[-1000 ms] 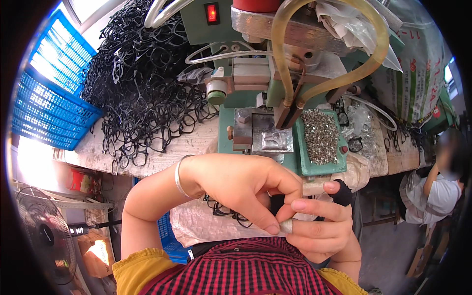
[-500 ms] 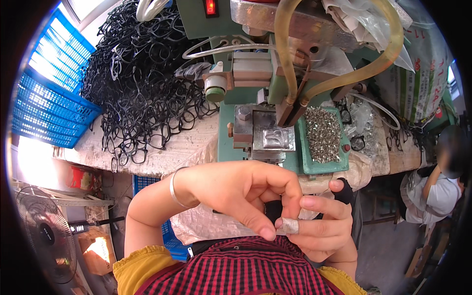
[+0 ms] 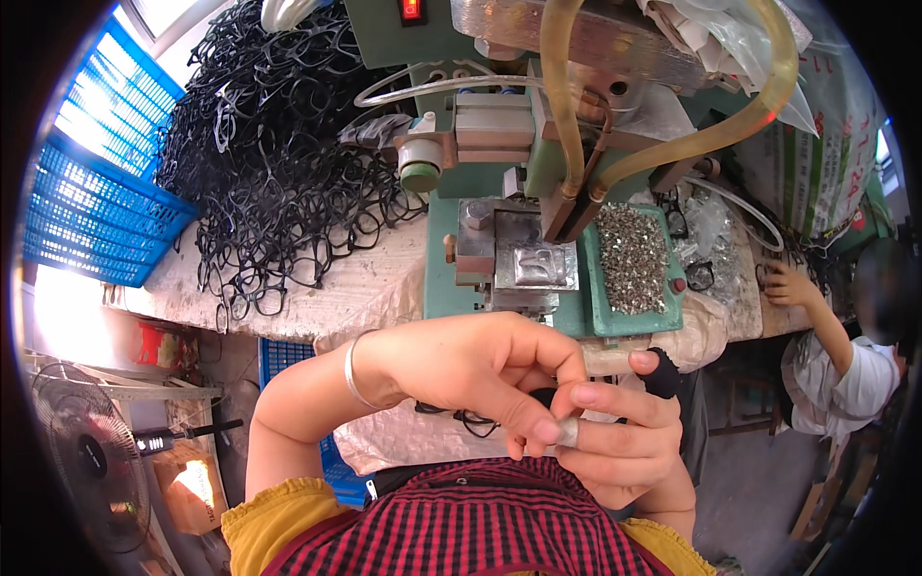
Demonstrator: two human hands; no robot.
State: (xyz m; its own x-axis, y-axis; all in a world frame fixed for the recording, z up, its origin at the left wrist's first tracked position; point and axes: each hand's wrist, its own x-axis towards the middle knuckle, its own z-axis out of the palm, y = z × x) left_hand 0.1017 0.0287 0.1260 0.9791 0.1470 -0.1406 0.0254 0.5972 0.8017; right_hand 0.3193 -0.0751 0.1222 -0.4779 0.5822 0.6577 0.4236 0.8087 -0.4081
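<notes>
The place is a workshop for eyewear. A green machine [image 3: 493, 125], a tray [image 3: 624, 324] of tiny parts [image 3: 632, 264] and heaped glasses frames [image 3: 279, 144] (mostly black) crowd the bench [image 3: 370, 274], with blue crates [image 3: 96, 211] alongside.

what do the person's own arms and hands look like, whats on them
Both arms have short mustard-yellow sleeves with frilled edges, and the forearms are bare below them. The left hand has a thin silvery bangle at its wrist. The right hand wears a black cover on one digit, its tip bare, and a whitish wrap on another finger.
</notes>
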